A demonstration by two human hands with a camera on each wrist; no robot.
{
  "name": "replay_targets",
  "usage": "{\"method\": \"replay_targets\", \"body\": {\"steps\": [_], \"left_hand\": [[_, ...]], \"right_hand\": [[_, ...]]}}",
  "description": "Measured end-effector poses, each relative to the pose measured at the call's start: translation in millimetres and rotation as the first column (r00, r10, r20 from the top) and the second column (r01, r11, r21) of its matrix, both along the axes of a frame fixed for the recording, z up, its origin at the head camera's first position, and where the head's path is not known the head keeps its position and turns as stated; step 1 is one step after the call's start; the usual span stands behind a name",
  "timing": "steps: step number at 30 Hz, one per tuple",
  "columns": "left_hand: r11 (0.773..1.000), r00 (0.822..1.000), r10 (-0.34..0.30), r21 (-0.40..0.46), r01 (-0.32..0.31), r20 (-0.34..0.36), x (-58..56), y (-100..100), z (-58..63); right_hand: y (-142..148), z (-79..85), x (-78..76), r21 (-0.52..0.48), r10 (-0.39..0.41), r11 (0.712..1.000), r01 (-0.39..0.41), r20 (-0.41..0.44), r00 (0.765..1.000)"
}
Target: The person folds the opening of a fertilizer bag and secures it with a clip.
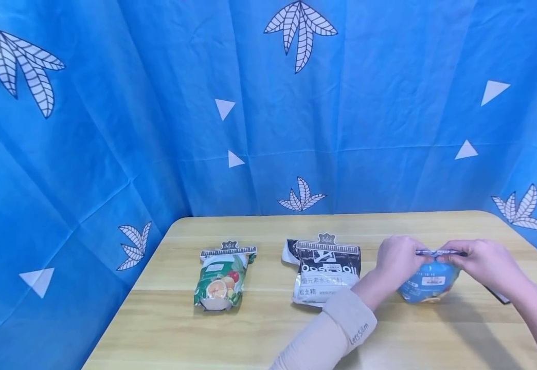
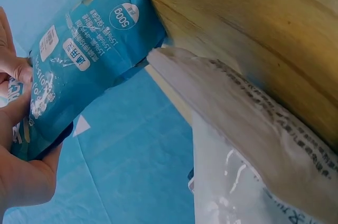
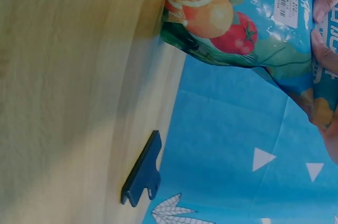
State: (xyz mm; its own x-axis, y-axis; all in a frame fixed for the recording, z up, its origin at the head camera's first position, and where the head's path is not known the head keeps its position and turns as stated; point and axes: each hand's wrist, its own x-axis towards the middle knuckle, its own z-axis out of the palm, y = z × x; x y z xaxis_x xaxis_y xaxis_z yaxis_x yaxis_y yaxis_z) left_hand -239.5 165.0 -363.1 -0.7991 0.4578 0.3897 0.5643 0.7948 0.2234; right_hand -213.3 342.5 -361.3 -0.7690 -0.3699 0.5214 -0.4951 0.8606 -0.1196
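A blue bag [image 1: 423,287] printed with fruit stands upright on the right part of the table, its top edge folded over into a flat strip. My left hand [image 1: 399,257] pinches this fold at its left end, thumb toward me. At the other end, my right hand [image 1: 486,263] pinches it the same way. In the right wrist view the bag [image 3: 269,28] shows an orange and a tomato. A dark clip [image 3: 142,174] lies on the table beyond the bag, partly hidden by my right hand and wrist in the head view.
Left of the blue bag lies a black-and-white bag [image 1: 326,282] with a wide clip [image 1: 327,246] across its top. Farther left is a green bag [image 1: 219,282], also clipped [image 1: 228,251]. A blue curtain [image 1: 379,103] hangs behind the wooden table [image 1: 166,318].
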Motion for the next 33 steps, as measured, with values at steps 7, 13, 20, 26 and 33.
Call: {"method": "replay_targets", "body": {"steps": [7, 13, 20, 26, 33], "left_hand": [[0.999, 0.996, -0.031, -0.023, 0.03, -0.085, 1.9, -0.9, -2.8], [0.995, 0.992, -0.069, -0.072, 0.062, -0.103, -1.9, -3.2, -2.3], [0.997, 0.995, -0.037, -0.076, 0.03, -0.088, -3.3, -3.1, -2.8], [0.994, 0.998, -0.046, -0.103, 0.042, -0.038, -4.8, -2.7, 0.1], [0.989, 0.995, -0.088, -0.114, 0.093, 0.052, -7.5, -4.5, 2.2]], "right_hand": [[2.0, -3.2, 1.2, -0.015, -0.007, 1.0, 0.006, -0.005, 1.0], [4.7, -0.7, 1.5, -0.014, 0.005, 1.0, -0.004, 0.06, 0.998], [4.0, -2.3, -1.2, -0.023, 0.017, 1.0, -0.016, 0.004, 1.0], [4.0, -2.7, -1.6, -0.044, 0.002, 0.999, -0.001, 0.019, 1.0], [7.7, -1.5, 1.5, -0.062, 0.013, 0.998, -0.011, 0.028, 1.0]]}}
